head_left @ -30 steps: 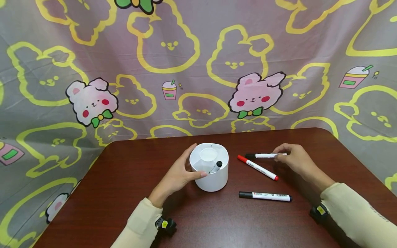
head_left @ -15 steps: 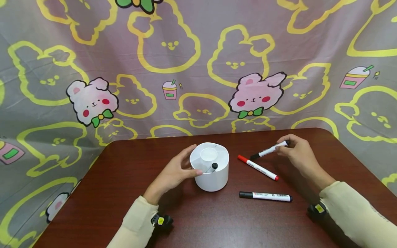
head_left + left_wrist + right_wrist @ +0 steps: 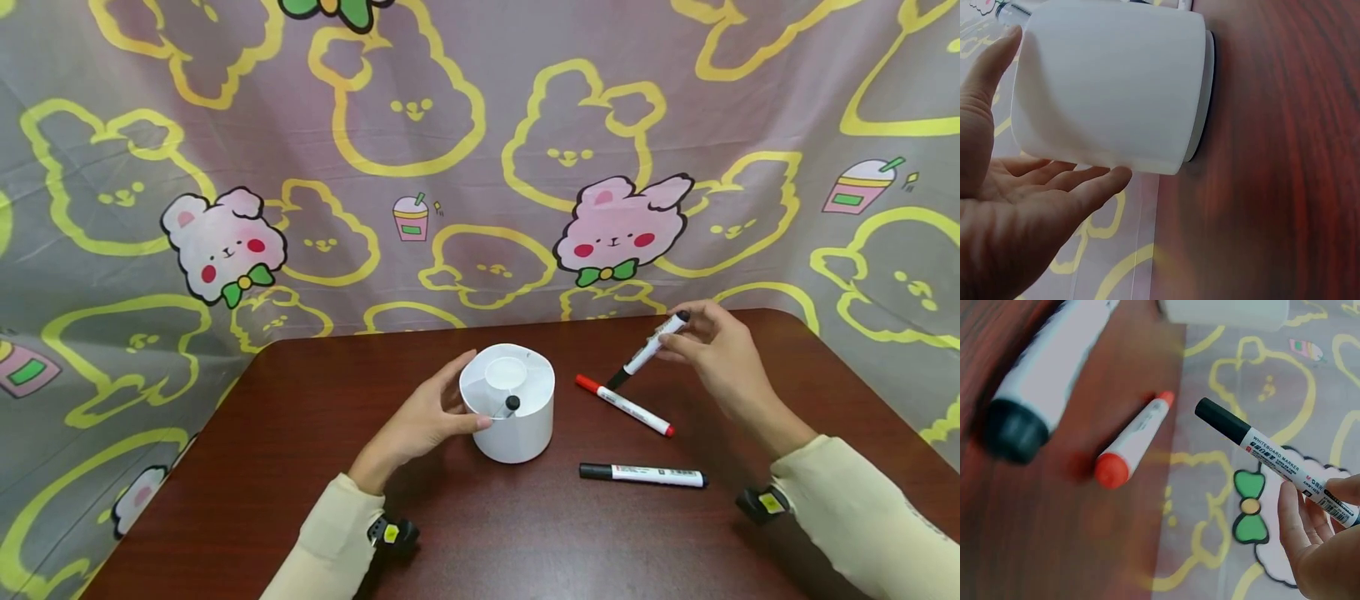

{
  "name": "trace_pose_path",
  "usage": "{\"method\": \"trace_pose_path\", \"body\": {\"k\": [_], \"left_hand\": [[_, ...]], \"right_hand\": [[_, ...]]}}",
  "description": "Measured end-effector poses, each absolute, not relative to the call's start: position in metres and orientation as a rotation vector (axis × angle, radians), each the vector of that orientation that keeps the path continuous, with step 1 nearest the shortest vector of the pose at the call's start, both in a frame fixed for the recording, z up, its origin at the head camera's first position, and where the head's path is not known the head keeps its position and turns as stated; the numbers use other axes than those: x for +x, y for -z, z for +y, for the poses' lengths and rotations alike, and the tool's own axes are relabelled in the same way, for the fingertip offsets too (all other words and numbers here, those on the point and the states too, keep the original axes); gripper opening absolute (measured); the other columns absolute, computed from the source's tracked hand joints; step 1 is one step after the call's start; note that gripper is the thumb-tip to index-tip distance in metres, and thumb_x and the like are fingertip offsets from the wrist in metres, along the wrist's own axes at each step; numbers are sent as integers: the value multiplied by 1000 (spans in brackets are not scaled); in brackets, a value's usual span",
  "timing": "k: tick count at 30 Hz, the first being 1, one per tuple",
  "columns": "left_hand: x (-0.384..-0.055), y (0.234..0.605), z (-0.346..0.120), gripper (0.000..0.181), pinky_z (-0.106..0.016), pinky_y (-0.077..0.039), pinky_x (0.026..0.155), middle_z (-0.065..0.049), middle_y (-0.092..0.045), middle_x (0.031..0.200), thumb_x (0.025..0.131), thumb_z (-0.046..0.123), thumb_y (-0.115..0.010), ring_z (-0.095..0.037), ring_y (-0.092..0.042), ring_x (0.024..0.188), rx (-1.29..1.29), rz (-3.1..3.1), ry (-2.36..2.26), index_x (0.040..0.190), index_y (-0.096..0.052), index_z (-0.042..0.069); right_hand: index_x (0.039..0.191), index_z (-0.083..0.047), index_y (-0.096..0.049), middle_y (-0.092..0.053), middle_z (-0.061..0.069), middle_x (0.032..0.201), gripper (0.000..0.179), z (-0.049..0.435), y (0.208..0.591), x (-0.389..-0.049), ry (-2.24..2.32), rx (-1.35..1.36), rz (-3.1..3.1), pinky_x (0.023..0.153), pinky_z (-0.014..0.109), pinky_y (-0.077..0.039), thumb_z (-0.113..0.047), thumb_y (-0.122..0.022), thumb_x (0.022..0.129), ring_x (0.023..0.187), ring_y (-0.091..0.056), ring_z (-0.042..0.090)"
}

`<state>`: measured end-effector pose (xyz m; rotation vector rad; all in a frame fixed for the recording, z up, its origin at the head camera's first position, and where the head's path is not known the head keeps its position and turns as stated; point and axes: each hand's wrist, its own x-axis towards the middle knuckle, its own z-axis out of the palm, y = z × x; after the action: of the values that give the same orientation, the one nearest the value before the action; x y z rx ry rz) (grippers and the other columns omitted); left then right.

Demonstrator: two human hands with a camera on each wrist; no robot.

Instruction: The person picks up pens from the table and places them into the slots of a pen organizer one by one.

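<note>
A round white pen holder stands on the table, with a black-capped marker leaning inside it. My left hand holds the holder from the left, thumb at its front rim and fingers along its side. At the right, my right hand pinches a whiteboard marker near its rear end. That marker is tilted, its black cap pointing down and left, and its label is readable in the right wrist view. Just below the cap in the head view lies a red-capped marker.
Another black-capped marker lies crosswise nearer the front of the brown table. A curtain with yellow cartoon outlines hangs behind the table's far edge.
My right hand has lifted the marker's rear end off the table, tilting it ever more steeply. The marker inside the holder has shifted slightly left. My left hand stays at the holder.
</note>
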<state>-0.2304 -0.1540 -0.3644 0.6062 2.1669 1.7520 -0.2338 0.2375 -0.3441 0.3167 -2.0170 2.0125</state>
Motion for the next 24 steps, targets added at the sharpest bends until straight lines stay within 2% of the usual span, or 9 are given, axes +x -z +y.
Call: {"method": "trace_pose_path", "body": {"k": [5,10,13,19,24], "left_hand": [[-228,366,-148,110,-46,-45,116,-13,-39,165,84,6,-87,-31,-49,144,568,2209,-1754,168,-17,11],[-226,371,-143,114,-39,-51,107,-15,-44,160,82,8,-90,-29,-56,132,534,2276,-1735,169,-16,15],[-225,375,-139,118,-42,-47,110,-16,-44,159,81,10,-91,-30,-55,133,542,2321,-1731,169,-14,15],[-224,377,-132,122,-50,-32,122,-13,-41,163,77,13,-94,-31,-49,139,492,2402,-1732,169,-14,18],[-223,376,-130,122,-52,-30,123,-12,-40,164,77,16,-95,-31,-48,141,484,2423,-1734,169,-14,19]], "right_hand": [[115,-8,-59,-74,-1,95,30,225,334,-229,-2072,419,-1920,74,30,-63,14,-64,95,83,-76,8],[118,-8,-58,-74,1,96,32,214,326,-224,-2091,451,-1879,74,31,-63,13,-65,95,83,-76,10],[120,-8,-58,-74,2,96,31,209,322,-220,-2097,460,-1870,75,32,-64,11,-65,97,83,-75,11],[123,-6,-58,-74,2,98,28,199,313,-210,-2138,508,-1821,76,35,-64,6,-65,99,81,-76,14],[123,-6,-58,-75,3,98,28,188,307,-207,-2127,530,-1787,76,37,-64,6,-65,99,83,-75,13]]}}
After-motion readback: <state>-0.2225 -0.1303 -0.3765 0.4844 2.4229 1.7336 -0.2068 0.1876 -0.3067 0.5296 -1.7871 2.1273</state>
